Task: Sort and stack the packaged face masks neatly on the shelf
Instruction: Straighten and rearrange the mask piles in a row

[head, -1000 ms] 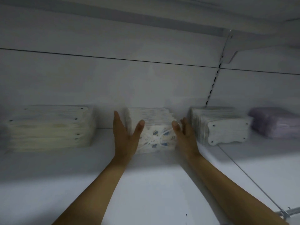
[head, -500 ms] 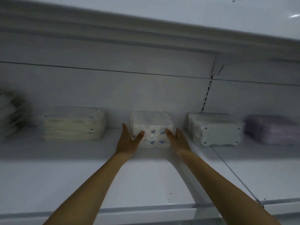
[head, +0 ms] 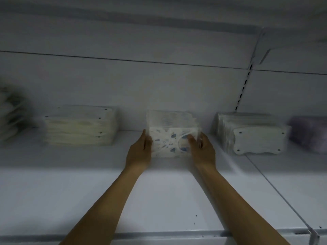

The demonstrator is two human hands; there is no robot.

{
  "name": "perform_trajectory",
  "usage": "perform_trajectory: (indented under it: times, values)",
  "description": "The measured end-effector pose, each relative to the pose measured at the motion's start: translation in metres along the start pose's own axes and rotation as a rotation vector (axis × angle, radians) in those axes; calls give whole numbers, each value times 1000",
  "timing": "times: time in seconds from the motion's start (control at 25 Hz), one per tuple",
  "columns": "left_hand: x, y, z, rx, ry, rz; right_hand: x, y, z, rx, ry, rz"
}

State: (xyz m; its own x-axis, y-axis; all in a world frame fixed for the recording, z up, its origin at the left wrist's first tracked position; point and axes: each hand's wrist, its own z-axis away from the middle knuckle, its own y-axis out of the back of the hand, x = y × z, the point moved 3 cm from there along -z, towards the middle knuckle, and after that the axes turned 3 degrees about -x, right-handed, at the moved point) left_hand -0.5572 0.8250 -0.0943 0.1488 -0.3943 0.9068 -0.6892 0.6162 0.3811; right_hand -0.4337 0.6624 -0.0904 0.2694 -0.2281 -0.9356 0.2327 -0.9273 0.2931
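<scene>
We note both forearms reaching across the shelf [head: 159, 200]. The left hand [head: 139, 151] and right hand [head: 203, 151] flank the patterned mask stack [head: 169, 124] at mid-shelf, fingers [head: 146, 138] straight, held together and flat against its sides. We advise even inward pressure to square the edges, leaving gaps to the cream stack [head: 79, 126] and white stack [head: 251, 133].

Left hand [head: 139, 152], right hand [head: 203, 151] either side of blue-printed mask stack [head: 169, 124], apparently in contact.
</scene>
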Motion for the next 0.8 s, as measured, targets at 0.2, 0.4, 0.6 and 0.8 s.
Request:
perform_trajectory:
  times: [0.2, 0.4, 0.6, 0.8]
  values:
    - [1, 0, -1, 28, -22, 30, 1, -1, -2, 27, 21, 10]
    - [1, -3, -2, -38, -15, 83, 1, -1, -2, 75, 44, -59]
    - [-6, -4, -6, -32, -40, 45, 5, -1, -1, 121, 88, -90]
    - [-10, -5, -10, -37, -65, 39, -6, 2, 10, 209, 297, 40]
